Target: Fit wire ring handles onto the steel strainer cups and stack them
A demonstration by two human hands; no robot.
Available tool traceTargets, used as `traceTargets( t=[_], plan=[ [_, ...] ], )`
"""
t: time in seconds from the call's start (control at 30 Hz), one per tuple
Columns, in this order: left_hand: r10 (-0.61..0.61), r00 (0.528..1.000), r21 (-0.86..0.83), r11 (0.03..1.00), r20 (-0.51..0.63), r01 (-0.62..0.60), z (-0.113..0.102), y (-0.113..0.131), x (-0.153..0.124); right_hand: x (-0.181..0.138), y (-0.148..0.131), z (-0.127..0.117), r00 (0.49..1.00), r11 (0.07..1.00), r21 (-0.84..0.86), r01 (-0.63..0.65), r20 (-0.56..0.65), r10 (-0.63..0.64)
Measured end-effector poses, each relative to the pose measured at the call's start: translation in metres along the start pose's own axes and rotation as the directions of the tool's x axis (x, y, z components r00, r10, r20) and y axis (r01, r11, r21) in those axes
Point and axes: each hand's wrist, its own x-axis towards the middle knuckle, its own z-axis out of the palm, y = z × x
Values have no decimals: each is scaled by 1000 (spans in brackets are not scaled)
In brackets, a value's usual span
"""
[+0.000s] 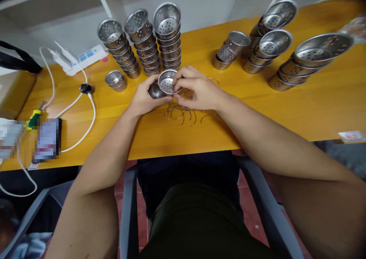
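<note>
Between my hands is a small steel cup with holes in its base (166, 82), tilted so that its inside faces me. My left hand (146, 95) wraps round its left side, thumb along the lower edge. A darker rounded metal part (156, 91) shows under that hand's fingers; whether it belongs to the same cup I cannot tell. The fingers of my right hand (194, 87) are pinched at the cup's right rim. Anything thin between those fingertips is too small to make out. Below the hands, several curved wires (183, 114) lie loose on the wooden table (148, 137).
Tall stacks of perforated cups (168, 42) stand behind my hands, with a short stack (116, 80) at their left. More stacked cups (265, 49) and wider ones (303, 66) lean at the right. A power strip (85, 60), white cables and a phone (47, 139) lie left.
</note>
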Motion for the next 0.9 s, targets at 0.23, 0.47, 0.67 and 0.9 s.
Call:
traceTargets(
  t=[0.23, 0.47, 0.67, 0.9],
  plan=[
    [-94, 993, 8, 995, -75, 95, -17, -24, 1, -1, 21, -12, 974, 978, -55, -201, -117, 193],
    [-173, 981, 68, 984, 88, 167, -24, -27, -2, -3, 46, -15, 972, 968, -94, -232, -62, 227],
    [-145, 970, 132, 984, 197, 121, -29, -27, -6, 14, 39, 17, 977, 975, -124, -184, 87, 195],
    [-65, 997, 96, 993, 50, 60, -28, -34, -4, 0, 30, -9, 986, 982, -83, -167, 15, 169]
  ],
)
